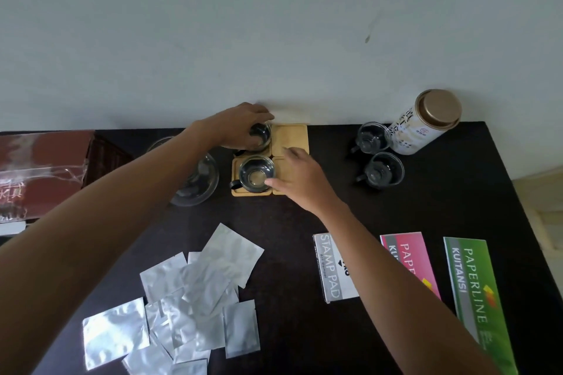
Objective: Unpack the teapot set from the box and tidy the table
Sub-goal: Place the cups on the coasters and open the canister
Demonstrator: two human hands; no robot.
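- Four square wooden coasters (pixel 291 138) sit in a two-by-two block at the centre of the frame, pale and matte against the dark table (pixel 426 210).
- My left hand (pixel 236 125) curls round a clear glass cup (pixel 259 137) on the upper-left coaster.
- My right hand (pixel 300 178) lies with relaxed fingers over the lower-right coaster, fingertips touching the rim of a second glass cup (pixel 256 173) with a black handle.
- My left forearm partly hides the round glass teapot (pixel 198 183) left of the coasters.
- Two more cups (pixel 379 155) stand right of centre, just beside a tilted-looking white tin (pixel 426 122) with a gold lid.
- The red box (pixel 42 167) lies at the left edge.
- Crinkled silver foil packets (pixel 189 298) are scattered at the lower left; a stamp pad box (pixel 330 268) and a pink and a green receipt book (pixel 475 289) lie at the lower right.
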